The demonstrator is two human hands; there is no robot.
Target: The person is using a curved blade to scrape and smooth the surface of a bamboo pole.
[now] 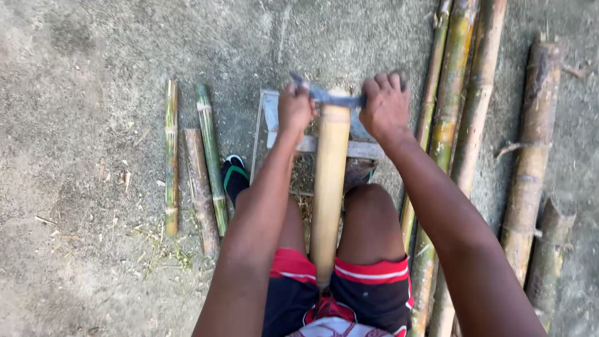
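Pale bamboo pole (329,187) clamped upright between the knees, its far end over a wooden block (359,148). Left hand (294,109) and right hand (385,105) each grip an end of the blade (327,95) seated across the tip — even pressure from both should keep the split central.

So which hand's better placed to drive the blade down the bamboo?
Probably both together. Left hand and right hand each grip an end of the blade, which lies across the top of the bamboo pole held between the knees.
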